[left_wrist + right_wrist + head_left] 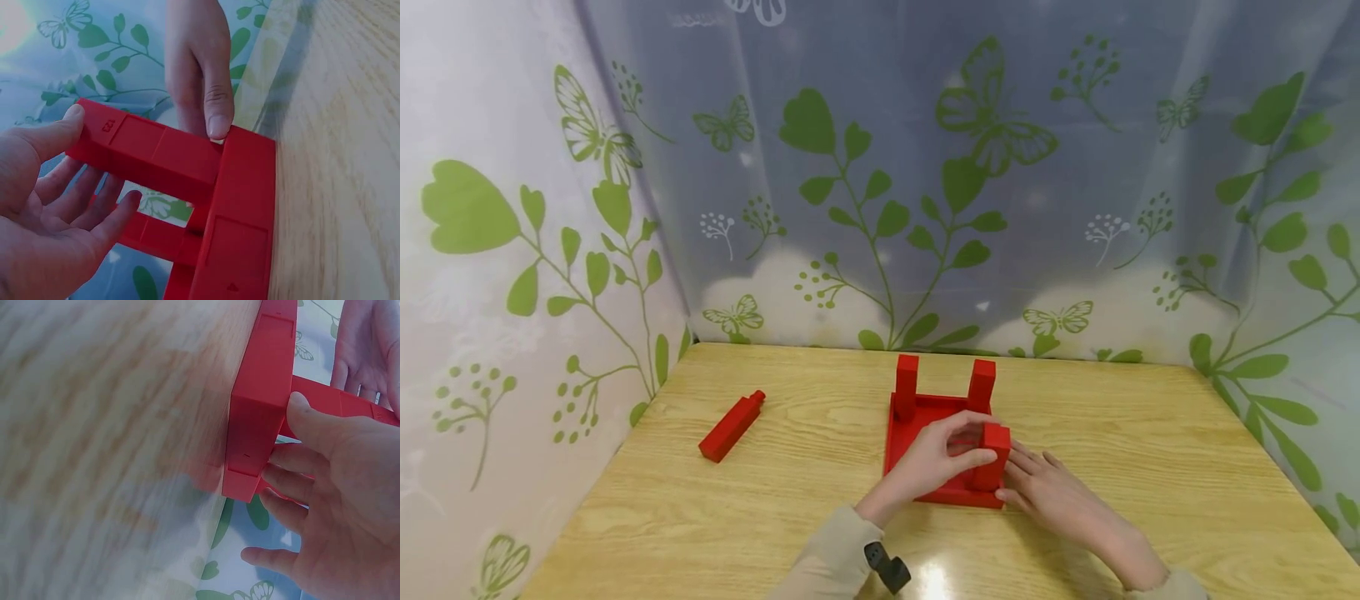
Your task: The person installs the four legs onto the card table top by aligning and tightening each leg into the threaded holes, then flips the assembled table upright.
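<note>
A red square base with a raised rim (958, 498) lies on the table, three red legs standing up from it. Two are the far left leg (907, 387) and far right leg (982, 385). My left hand (928, 457) holds the near right leg (991, 458) by its upper end, thumb on one face and fingers behind, also seen in the left wrist view (153, 147). Beside that leg's foot, my right hand (1054, 493) touches the base corner (256, 431) with its thumb, its loosely straight fingers along the side.
A loose red leg (730, 427) with a round peg at one end lies on the left of the wooden table (805, 475). Curtains with green leaves and butterflies (880, 208) hang behind the table and at both sides.
</note>
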Demonstrator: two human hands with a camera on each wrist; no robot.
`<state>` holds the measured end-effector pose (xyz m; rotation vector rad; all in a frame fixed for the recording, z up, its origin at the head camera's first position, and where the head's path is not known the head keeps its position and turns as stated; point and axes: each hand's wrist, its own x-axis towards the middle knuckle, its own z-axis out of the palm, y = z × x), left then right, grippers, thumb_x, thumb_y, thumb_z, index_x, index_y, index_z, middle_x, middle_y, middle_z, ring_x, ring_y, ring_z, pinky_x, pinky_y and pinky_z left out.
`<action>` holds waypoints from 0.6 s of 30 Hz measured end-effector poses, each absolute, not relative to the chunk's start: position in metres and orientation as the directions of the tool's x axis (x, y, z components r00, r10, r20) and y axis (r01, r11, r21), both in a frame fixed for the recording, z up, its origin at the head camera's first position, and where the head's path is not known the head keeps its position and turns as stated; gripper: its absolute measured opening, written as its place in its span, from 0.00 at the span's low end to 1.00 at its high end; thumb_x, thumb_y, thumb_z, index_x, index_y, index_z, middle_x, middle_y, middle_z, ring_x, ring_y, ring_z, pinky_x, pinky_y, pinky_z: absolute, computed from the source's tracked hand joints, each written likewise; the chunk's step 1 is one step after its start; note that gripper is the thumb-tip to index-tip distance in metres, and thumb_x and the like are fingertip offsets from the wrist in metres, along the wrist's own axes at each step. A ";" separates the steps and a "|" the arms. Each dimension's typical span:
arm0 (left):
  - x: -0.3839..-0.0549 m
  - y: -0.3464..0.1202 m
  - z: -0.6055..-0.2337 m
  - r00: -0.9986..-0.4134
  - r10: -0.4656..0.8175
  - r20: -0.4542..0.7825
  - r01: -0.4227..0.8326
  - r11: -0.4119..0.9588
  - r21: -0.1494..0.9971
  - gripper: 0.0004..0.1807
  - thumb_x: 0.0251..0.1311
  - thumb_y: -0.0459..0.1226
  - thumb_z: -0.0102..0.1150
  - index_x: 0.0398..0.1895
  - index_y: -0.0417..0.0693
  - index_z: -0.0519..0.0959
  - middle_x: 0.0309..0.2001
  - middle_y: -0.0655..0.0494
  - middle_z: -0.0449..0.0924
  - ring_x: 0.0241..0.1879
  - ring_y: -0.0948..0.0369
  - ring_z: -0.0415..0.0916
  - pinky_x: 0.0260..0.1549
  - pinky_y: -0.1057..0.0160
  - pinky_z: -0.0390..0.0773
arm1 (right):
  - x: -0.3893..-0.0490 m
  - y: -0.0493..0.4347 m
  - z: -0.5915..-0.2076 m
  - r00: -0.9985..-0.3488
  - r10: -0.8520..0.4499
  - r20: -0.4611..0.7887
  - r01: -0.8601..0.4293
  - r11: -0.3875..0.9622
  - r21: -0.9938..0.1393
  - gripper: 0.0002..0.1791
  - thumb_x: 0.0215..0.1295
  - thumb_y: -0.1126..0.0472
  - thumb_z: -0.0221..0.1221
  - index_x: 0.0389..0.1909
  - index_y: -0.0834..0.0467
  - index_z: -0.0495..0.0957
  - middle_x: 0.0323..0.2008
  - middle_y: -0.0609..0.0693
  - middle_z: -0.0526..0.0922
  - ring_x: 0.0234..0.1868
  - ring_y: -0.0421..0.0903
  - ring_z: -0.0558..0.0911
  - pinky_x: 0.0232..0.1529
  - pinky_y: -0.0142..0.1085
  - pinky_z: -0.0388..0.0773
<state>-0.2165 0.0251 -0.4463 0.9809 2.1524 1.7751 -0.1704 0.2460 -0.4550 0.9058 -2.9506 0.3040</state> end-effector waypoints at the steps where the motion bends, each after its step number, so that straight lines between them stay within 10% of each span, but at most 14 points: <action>1: -0.217 0.023 -0.446 -0.764 0.588 0.267 0.373 0.063 0.926 0.25 0.65 0.38 0.67 0.65 0.46 0.76 0.58 0.56 0.82 0.56 0.66 0.80 0.58 0.67 0.77 | -0.170 0.246 -0.455 -0.828 -0.552 0.098 -0.560 0.810 -0.174 0.29 0.75 0.47 0.56 0.68 0.62 0.73 0.68 0.62 0.73 0.70 0.64 0.69 0.62 0.70 0.67; 18: -0.221 -0.035 -0.445 -0.804 0.535 0.260 0.388 0.139 0.911 0.25 0.67 0.39 0.66 0.66 0.48 0.75 0.62 0.55 0.79 0.62 0.53 0.77 0.64 0.47 0.74 | -0.170 0.245 -0.455 -0.827 -0.553 0.104 -0.562 0.807 -0.181 0.29 0.75 0.47 0.55 0.67 0.62 0.74 0.67 0.61 0.74 0.70 0.65 0.70 0.61 0.70 0.68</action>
